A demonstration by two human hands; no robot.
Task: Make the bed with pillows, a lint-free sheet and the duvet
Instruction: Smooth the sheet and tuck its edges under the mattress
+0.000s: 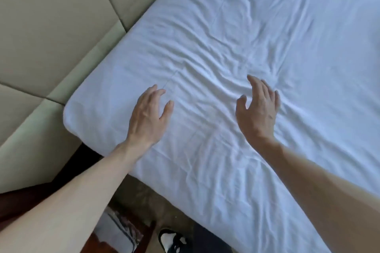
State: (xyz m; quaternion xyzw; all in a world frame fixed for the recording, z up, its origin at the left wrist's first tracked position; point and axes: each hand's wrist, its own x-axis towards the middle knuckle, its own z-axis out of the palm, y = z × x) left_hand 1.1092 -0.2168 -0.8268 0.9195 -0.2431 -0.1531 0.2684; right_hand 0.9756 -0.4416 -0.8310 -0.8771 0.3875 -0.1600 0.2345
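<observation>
A white sheet (236, 33) covers the mattress and is full of wrinkles, thickest across the middle. My left hand (149, 115) lies flat with straight fingers near the mattress corner at the head of the bed. My right hand (258, 109) is spread with straight fingers over the creased middle part, a little further in. Neither hand holds anything. No pillow or duvet is in view.
A padded beige headboard (51, 26) runs along the left side, tight against the mattress. Dark wooden furniture (123, 230) and a patch of floor lie below the bed edge. A black-and-white shoe (173, 239) shows at the bottom.
</observation>
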